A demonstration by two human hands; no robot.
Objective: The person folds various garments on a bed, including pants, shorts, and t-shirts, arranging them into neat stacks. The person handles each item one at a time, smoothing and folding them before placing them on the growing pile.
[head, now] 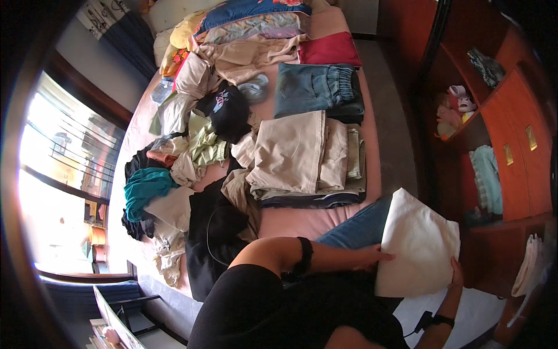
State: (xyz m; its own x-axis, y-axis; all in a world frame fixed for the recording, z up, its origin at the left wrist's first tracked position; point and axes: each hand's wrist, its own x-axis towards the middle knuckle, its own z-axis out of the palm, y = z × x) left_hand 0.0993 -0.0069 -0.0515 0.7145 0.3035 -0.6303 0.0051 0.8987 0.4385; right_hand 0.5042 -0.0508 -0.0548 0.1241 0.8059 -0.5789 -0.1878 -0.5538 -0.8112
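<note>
A folded white cloth garment is held between my two hands at the lower right, above my jeans-clad leg and the floor. My left hand grips its left edge, with the thumb on top. At its right edge my right hand holds on, fingers partly hidden behind the fabric. On the bed nearby lies a stack of folded beige trousers over darker garments. Folded blue jeans with a gathered waist lie beyond that stack, and a folded red cloth beyond the jeans.
Loose clothes cover the bed's left side, among them a teal garment, a black garment and a black printed one. Pillows lie at the far end. An open wooden wardrobe stands right; a window is left.
</note>
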